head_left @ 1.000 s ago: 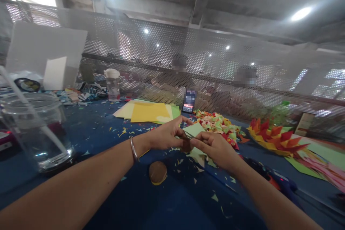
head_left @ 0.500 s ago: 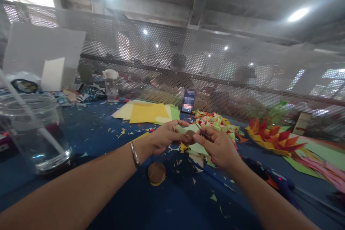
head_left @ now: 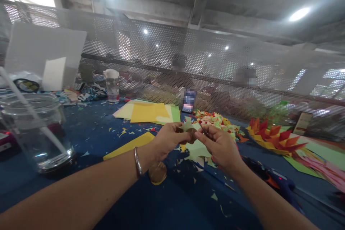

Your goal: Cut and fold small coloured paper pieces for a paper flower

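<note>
My left hand (head_left: 169, 138) and my right hand (head_left: 219, 146) meet above the blue table (head_left: 88, 129), both pinched on a pale green paper piece (head_left: 190, 125) with a small brown disc behind it. A metal bangle circles my left wrist. More pale green paper (head_left: 198, 150) lies on the table just under my hands. A round brown disc (head_left: 157, 172) rests on the table below my left wrist. A yellow paper strip (head_left: 129, 146) lies left of that wrist.
A clear glass jar (head_left: 36, 131) with a stick stands at left. Yellow sheets (head_left: 148, 112), a heap of coloured paper scraps (head_left: 218, 122) and a red-orange paper flower (head_left: 275, 138) lie beyond. A phone (head_left: 188, 101) leans on the perforated screen; people sit behind it.
Both hands lifted the green paper piece slightly and turned it; my left wrist shifted right, now partly over the brown disc, and the yellow strip has come into view.
</note>
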Available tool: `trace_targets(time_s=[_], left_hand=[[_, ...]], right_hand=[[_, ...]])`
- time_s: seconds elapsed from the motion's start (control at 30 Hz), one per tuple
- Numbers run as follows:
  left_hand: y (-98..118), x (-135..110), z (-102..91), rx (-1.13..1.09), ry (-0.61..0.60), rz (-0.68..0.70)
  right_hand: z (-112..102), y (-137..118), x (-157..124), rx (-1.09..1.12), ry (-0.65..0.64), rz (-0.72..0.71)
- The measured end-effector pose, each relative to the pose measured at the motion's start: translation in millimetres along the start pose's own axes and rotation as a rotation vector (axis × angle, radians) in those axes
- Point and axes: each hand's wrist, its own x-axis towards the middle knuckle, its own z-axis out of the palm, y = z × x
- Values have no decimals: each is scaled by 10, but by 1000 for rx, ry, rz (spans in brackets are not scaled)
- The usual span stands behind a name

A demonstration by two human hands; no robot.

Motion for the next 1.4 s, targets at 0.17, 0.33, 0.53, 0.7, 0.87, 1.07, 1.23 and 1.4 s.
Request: trace_targets(time_s=[0.17,0.33,0.53,0.7,0.87,1.07,1.23,1.4], left_hand=[[4,-13,34,-146,-6,43],[-6,38,-33,-128,32,27],[-6,73,-86,-145,57,45],[20,30,-37,-107,-13,10],[17,15,-28,-85,-42,17],[22,6,-32,-75,-77,35],[25,10,-36,-56,-79,43],[32,11,-32,-67,-70,27]], right_hand=[[12,-26,-11,135,3,51],[1,-26,-14,190,-4,98],[-17,13,1,106,-11,118],[-26,25,-1,86,-43,115],[-37,21,-1,74,-66,114],[-39,2,-6,80,-58,117],[-57,1,-22,70,-60,105],[-67,7,8,32,-65,109]])
